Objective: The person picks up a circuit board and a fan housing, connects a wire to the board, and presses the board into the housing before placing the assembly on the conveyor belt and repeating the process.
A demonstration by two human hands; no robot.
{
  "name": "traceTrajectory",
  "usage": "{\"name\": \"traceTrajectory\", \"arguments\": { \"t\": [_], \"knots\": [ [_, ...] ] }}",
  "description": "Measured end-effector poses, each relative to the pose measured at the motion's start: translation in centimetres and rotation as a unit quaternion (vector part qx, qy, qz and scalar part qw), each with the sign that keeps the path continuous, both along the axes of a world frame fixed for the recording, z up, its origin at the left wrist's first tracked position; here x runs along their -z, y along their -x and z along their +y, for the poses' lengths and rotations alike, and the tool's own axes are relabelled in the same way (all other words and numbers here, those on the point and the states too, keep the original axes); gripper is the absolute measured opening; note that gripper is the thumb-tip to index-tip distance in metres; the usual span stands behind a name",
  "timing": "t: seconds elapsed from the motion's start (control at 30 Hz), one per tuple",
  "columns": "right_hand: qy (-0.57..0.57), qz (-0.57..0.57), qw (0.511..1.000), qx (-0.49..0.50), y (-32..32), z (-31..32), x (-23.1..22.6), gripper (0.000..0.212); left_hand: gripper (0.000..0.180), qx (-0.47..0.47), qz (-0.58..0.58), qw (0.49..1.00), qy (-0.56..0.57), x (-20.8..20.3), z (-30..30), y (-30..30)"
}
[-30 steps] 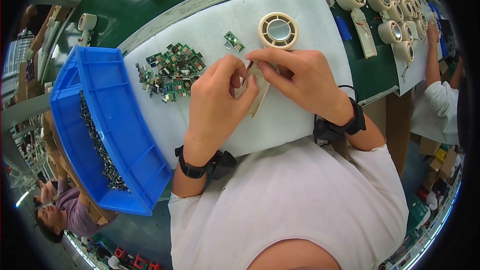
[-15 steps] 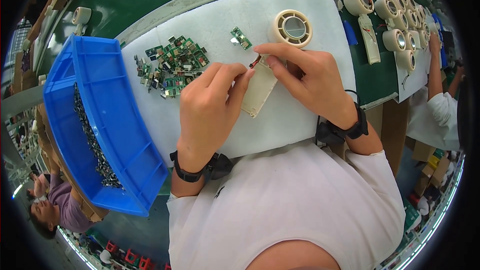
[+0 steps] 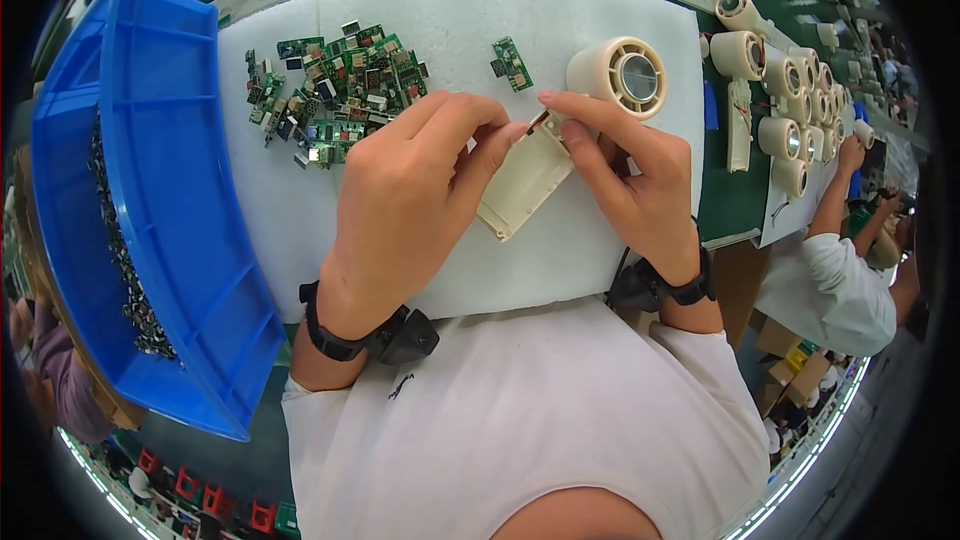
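A cream handheld fan lies on the white foam sheet, with its round fan head [image 3: 590, 72] tilted up and its open, hollow handle shell [image 3: 525, 185] slanting toward me. My left hand [image 3: 395, 205] pinches the end of the short red and black wires [image 3: 538, 123] at the top of the shell. Across from it, my right hand [image 3: 640, 175] grips the shell's upper end near the fan head, thumb and forefinger close to the wires. A single green circuit board [image 3: 512, 63] lies just beyond my fingertips. The join between shell and fan head is hidden behind my right hand.
Left on the foam sheet [image 3: 450, 15] is a pile of green circuit boards [image 3: 350, 90]. A blue bin [image 3: 185, 190] with small dark parts stands farther left. Several cream fan heads [image 3: 780, 137] and an open handle [image 3: 739, 125] sit at right, near another person's arm [image 3: 832, 195].
The whole view has shifted, so the bin sits farther left and the fan head a little farther right. Both hands keep nearly the same grip at the wires and shell.
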State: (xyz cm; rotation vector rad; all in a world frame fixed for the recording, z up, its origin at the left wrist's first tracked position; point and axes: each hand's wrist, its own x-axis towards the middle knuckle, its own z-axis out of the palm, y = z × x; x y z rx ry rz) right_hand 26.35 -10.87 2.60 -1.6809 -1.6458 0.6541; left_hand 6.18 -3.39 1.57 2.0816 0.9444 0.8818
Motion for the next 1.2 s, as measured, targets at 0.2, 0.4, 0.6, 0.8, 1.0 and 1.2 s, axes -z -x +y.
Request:
{"name": "traceTrajectory", "arguments": {
  "t": [0.2, 0.4, 0.6, 0.8, 1.0, 1.2],
  "knots": [
    [-0.066, -0.024, 0.996, -0.047, -0.5, -0.1, 0.3, 0.025, 0.011, 0.013, -0.015, 1.0, 0.014, -0.1, 0.0, 0.1],
    [-0.081, -0.063, 0.992, -0.067, -0.4, 0.1, 0.5, 0.026, 0.011, 0.013, -0.012, 1.0, 0.004, -0.3, -0.1, -0.3],
    [-0.065, -0.054, 0.994, -0.063, -0.4, 0.0, 0.5, 0.027, 0.012, 0.019, 0.005, 0.999, -0.041, 0.2, 0.0, -0.7],
    [-0.052, -0.054, 0.996, -0.05, -0.1, -0.2, 0.5, 0.028, 0.012, -0.01, -0.002, 1.0, -0.001, 0.5, -0.2, -0.3],
    [-0.074, -0.048, 0.995, -0.05, -0.4, -0.4, 1.3, 0.032, 0.01, -0.013, -0.007, 0.999, 0.04, -0.4, -0.1, -0.4],
    [0.026, -0.021, 0.999, 0.007, 0.3, -0.4, -0.2, 0.035, 0.008, 0.027, 0.005, 1.0, 0.009, 0.2, -0.2, -0.5]
  ]
}}
